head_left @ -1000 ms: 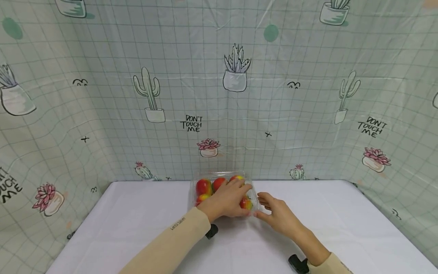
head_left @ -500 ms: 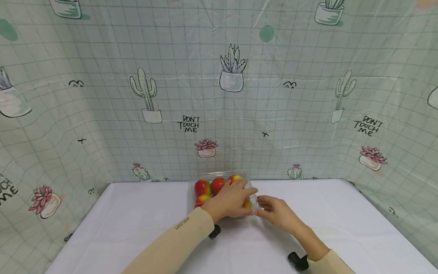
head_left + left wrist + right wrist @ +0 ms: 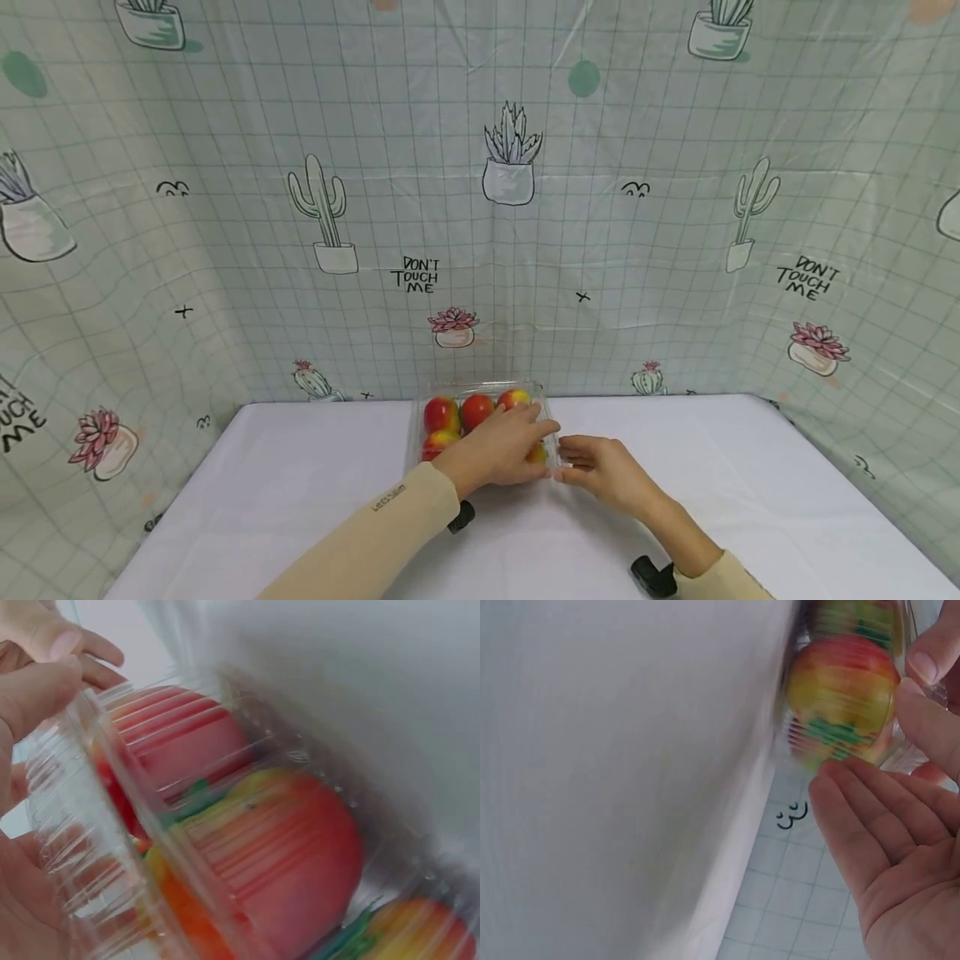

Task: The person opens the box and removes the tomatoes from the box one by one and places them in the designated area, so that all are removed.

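A clear plastic clamshell box [image 3: 480,386] holds several red-and-yellow fruits [image 3: 441,414], round to oval. Green leafy bits show on some of them in the left wrist view, where one large fruit [image 3: 277,847] sits behind the ribbed plastic. My left hand [image 3: 501,446] lies across the right half of the box, its thumb pressing the near rim. At the right end, my right hand [image 3: 611,477] touches the box; in the right wrist view its fingers [image 3: 870,817] are straight against the side. Both thumbs meet at the near corner. The left hand covers some fruits.
The box stands toward the back of a white-covered table [image 3: 315,500]. A pale grid-patterned curtain [image 3: 645,242] with plant drawings hangs behind it and along both sides. Black devices are strapped at both wrists, such as the right wrist camera [image 3: 654,577].
My left hand has shifted slightly right and nearer, covering more of the right-hand fruit. The right hand's fingers have come a little closer to its thumb. The view has tilted slightly.
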A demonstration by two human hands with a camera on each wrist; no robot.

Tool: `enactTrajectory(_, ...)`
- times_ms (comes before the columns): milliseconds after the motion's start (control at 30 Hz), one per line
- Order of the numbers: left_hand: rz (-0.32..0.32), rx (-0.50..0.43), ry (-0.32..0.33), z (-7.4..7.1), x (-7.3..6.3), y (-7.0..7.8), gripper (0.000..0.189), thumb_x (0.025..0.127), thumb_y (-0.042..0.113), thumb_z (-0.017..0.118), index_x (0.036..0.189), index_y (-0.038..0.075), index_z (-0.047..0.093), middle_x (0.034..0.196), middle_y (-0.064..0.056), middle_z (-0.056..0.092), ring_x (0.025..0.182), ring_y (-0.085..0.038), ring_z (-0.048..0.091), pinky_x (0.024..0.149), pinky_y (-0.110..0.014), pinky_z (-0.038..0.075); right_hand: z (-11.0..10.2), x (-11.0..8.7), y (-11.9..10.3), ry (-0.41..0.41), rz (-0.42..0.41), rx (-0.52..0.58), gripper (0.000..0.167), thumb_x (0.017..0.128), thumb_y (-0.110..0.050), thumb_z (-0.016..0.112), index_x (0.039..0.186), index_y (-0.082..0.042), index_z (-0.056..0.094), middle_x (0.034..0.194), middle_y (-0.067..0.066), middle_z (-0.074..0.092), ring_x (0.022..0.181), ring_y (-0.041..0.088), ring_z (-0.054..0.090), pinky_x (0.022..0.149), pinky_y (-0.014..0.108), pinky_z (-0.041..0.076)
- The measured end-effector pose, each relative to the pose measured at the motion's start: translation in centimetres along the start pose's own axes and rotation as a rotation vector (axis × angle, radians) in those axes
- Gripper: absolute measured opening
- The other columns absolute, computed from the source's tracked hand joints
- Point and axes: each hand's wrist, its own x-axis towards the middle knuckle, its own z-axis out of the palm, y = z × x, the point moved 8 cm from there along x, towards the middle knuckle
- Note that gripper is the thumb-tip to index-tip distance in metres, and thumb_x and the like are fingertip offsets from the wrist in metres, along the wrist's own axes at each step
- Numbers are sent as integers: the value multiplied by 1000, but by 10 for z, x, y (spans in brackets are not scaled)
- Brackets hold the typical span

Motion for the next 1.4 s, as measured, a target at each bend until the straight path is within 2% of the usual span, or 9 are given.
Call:
enactTrajectory(267, 11, -27, 24, 1, -6, -4, 63, 84, 52, 67, 139, 26, 50, 147, -6, 41, 137, -22, 34, 111, -52, 28, 4, -1, -7, -25, -70, -24, 52, 87, -28, 71, 125, 6, 58, 121, 22, 62, 103, 30, 65, 83, 30, 55)
enactTrajectory(433, 35, 0, 50, 3, -7, -5, 61, 85, 54, 64, 137, 25, 52, 144, -6, 45, 134, -21, 39, 109, -52, 32, 6, -1, -9, -35, -83, -24, 52, 86, -29, 71, 124, 5, 59, 120, 22, 62, 103, 31, 65, 83, 30, 55)
enactTrajectory(633, 64, 57, 106, 0, -8, -2, 56, 87, 53, 62, 134, 24, 53, 139, -7, 48, 128, -21, 45, 105, -53, 36, 6, -1, -10, -33, -79, -4, 51, 86, -27, 71, 124, 6, 59, 120, 23, 62, 104, 32, 64, 83, 30, 55)
enactTrajectory(867, 82, 108, 126, 3, -9, 2, 54, 89, 53, 60, 133, 22, 53, 139, -8, 49, 127, -23, 48, 104, -52, 39, 7, -1, -7, -31, -64, -10, 50, 85, -26, 72, 123, 5, 60, 120, 22, 62, 103, 30, 65, 82, 29, 55)
enactTrajectory(1100, 122, 151, 182, 3, -12, 4, 48, 90, 49, 59, 129, 20, 55, 135, -9, 52, 122, -24, 52, 100, -52, 43, 7, -1, -8, -23, -65, -13, 49, 85, -25, 72, 122, 6, 60, 119, 23, 63, 103, 31, 65, 81, 29, 55)
enactTrajectory(1267, 140, 161, 192, 2, -13, 6, 47, 92, 48, 58, 129, 19, 55, 134, -10, 53, 121, -24, 53, 99, -51, 44, 7, -2, -7, -19, -54, -12, 49, 85, -23, 73, 121, 7, 60, 118, 23, 63, 102, 31, 65, 81, 28, 55)
enactTrajectory(1400, 125, 166, 178, 3, -12, 4, 47, 92, 47, 58, 130, 19, 56, 136, -10, 52, 123, -24, 52, 100, -51, 43, 7, -1, -8, -24, -47, 5, 50, 85, -23, 73, 122, 8, 59, 118, 22, 63, 103, 31, 65, 81, 28, 55)
